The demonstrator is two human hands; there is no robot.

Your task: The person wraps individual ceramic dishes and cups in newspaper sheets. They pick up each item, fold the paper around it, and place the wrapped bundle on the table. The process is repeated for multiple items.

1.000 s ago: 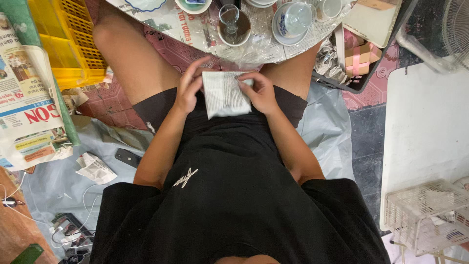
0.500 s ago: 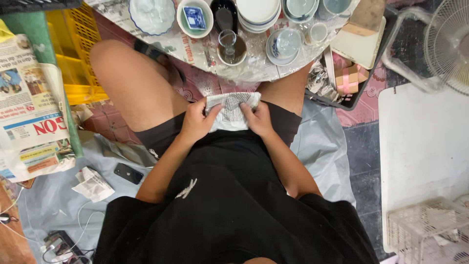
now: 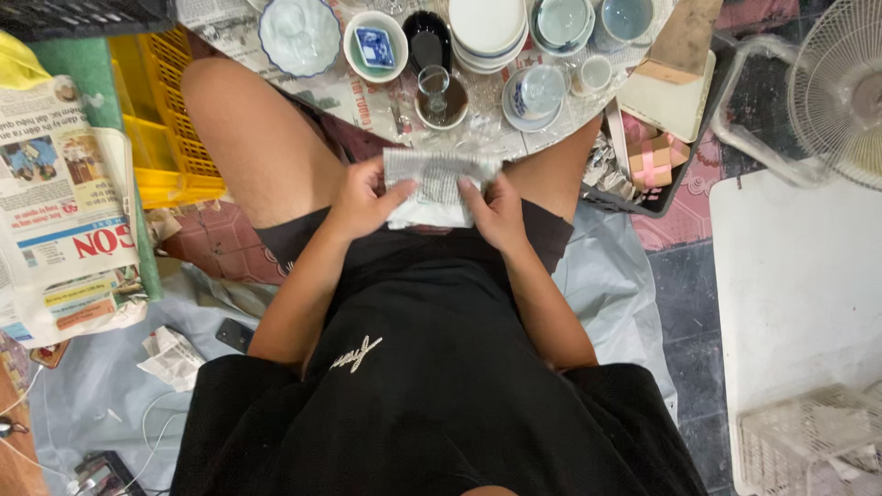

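Hands: both are gripping one newspaper-wrapped bundle [image 3: 436,188] on the lap, the left hand [image 3: 363,197] pinching its left edge, the right hand [image 3: 491,207] pressing thumb and fingers on its right edge.
Bundle: it is sitting between the two hands, touching both, over the hem of the black shorts [image 3: 413,266], with printed paper folded across its top.
Progress: the wrap is looking mostly closed, by my reading; the top fold is lying over, while the lower white flap is hanging loose under the hands and seems to be waiting for tucking.
Left to do: just beyond the hands, many pieces are sitting bare on the round tray [image 3: 478,138] — a small glass in a brown saucer [image 3: 439,96], a blue-and-white cup [image 3: 537,92], a stack of white plates [image 3: 489,28], a scalloped white dish [image 3: 299,35].
Paper supply: a newspaper pile [image 3: 64,211] is lying well out past the left hand, beside a yellow crate [image 3: 170,138].
Further out: past the right hand, a box of small wrapped parcels [image 3: 648,156], then a white fan [image 3: 841,87].
Hidden: what is inside the bundle is not showing at all.
Cut off: the top of the tray and its far dishes are running out of view.
Hard to make out: the fingertips under the bundle are covered, so I cannot tell how the underside is folded.
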